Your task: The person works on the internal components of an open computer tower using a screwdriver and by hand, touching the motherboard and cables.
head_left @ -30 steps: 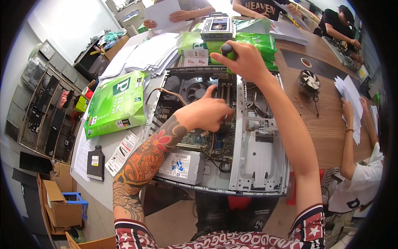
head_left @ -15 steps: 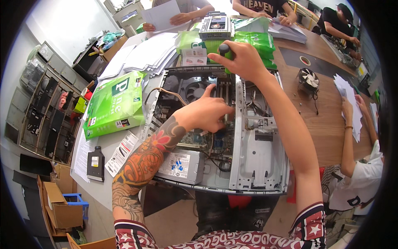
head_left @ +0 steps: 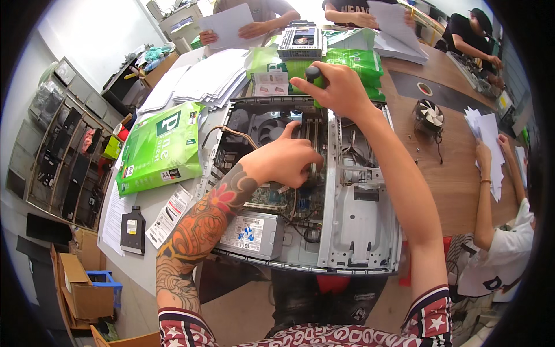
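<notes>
An open desktop computer case (head_left: 361, 222) lies in front of me, its circuit board, case fan (head_left: 272, 130) and silver power supply (head_left: 251, 233) showing. My left hand (head_left: 284, 162) reaches down inside over the board, thumb stretched toward the fan and fingers bent apart from it; the fingertips are partly hidden. At the far edge of the case, my right hand (head_left: 345, 91) is closed around a screwdriver (head_left: 313, 73) with a black and green handle. The hand hides the screwdriver's shaft, so where its tip rests does not show.
Left of the case lie a green paper pack (head_left: 162, 149), a black drive (head_left: 133, 230) and paper stacks (head_left: 211, 78). A metal drive unit (head_left: 300, 41) rests on green packs behind. To the right are a cooler fan (head_left: 429, 115), tape roll (head_left: 425, 88) and people handling papers.
My right hand has tilted slightly and shifted a little nearer, still gripping the screwdriver. My left hand's fingers have moved slightly. Across the table, a person has lifted a sheet of paper.
</notes>
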A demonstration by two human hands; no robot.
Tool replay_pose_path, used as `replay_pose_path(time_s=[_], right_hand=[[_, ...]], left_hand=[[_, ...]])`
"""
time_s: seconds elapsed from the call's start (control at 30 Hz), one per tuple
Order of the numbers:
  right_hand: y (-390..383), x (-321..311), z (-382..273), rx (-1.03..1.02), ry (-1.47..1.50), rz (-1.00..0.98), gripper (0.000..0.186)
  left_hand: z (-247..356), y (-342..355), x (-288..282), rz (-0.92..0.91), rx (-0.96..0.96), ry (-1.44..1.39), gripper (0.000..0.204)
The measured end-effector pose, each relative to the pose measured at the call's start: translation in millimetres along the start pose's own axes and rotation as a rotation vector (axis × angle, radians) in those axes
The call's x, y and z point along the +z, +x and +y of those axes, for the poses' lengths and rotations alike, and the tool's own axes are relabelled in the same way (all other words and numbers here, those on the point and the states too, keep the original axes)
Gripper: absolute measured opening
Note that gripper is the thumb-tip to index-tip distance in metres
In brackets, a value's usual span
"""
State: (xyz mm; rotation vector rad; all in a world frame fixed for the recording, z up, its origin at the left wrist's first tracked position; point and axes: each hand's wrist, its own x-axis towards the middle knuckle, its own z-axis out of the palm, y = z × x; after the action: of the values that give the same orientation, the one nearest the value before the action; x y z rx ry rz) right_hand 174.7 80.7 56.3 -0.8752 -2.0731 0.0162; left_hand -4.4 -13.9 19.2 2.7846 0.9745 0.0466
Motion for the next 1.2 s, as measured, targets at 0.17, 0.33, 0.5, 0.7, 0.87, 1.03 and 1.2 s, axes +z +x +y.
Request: replay_pose_path(time_s=[0.17, 0.33, 0.5, 0.7, 0.87, 1.03, 1.2], right_hand=[[-1, -2, 1, 0.021, 0.025, -0.011, 0.060], [-1, -1, 2, 0.010, 0.023, 0.008, 0.060], [0, 0, -1, 0.019, 0.027, -0.014, 0.060], [-3, 6, 5, -0.043, 0.061, 0.076, 0.053], [-2, 7, 4, -0.060, 0.064, 0.092, 0.053], [-1, 1, 0, -0.006, 0.026, 0.001, 0.058], [-2, 0, 0, 0.008, 0.033, -0.017, 0.059]], left_hand=[[5, 3, -8, -0.073, -0.021, -0.001, 0.021], [4, 3, -9, -0.106, -0.031, 0.007, 0.016], [0, 1, -5, -0.085, -0.027, 0.006, 0.017], [6, 5, -11, -0.126, -0.035, 0.016, 0.016], [0, 2, -6, -0.084, -0.022, -0.008, 0.013], [-1, 2, -1, -0.113, -0.003, 0.028, 0.011], [5, 2, -9, -0.094, -0.024, -0.010, 0.018]])
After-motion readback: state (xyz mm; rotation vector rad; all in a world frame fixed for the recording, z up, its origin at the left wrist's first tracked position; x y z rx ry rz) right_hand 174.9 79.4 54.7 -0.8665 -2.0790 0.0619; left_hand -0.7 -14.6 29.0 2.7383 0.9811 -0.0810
